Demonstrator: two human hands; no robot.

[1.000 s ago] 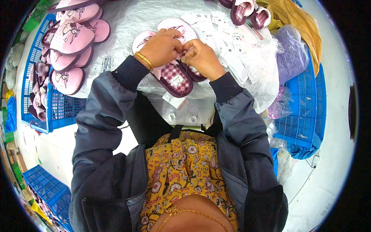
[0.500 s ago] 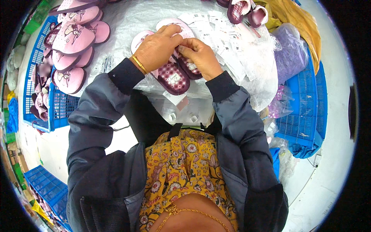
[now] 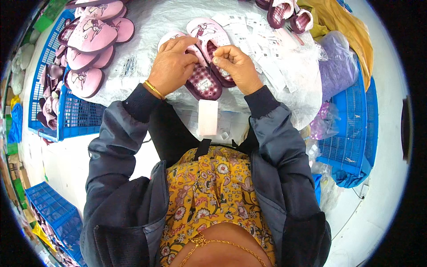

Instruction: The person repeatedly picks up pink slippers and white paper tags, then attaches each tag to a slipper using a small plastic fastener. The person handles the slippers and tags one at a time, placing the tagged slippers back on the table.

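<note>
A pair of pink slippers with maroon checked insoles lies on the plastic-covered table, toes pointing away; the left slipper (image 3: 205, 84) and the right slipper (image 3: 208, 32) rest side by side. My left hand (image 3: 174, 64) is closed at the upper of the left slipper, its fingertips by the opening. Over the right slipper, my right hand (image 3: 238, 66) pinches a thin string, hard to make out. A blank-looking white tag (image 3: 208, 118) hangs below the slippers at the table's front edge.
Pink slippers (image 3: 93, 35) are piled at the left, by a blue crate (image 3: 80, 113). Printed labels (image 3: 262, 44) lie to the right on the plastic sheet. More slippers (image 3: 280, 13) sit at the far right, near blue crates (image 3: 342, 133) and a purple bag (image 3: 336, 62).
The hands have come slightly nearer and apart, uncovering more of the slippers. The white tag has swung lower and now shows its broad face.
</note>
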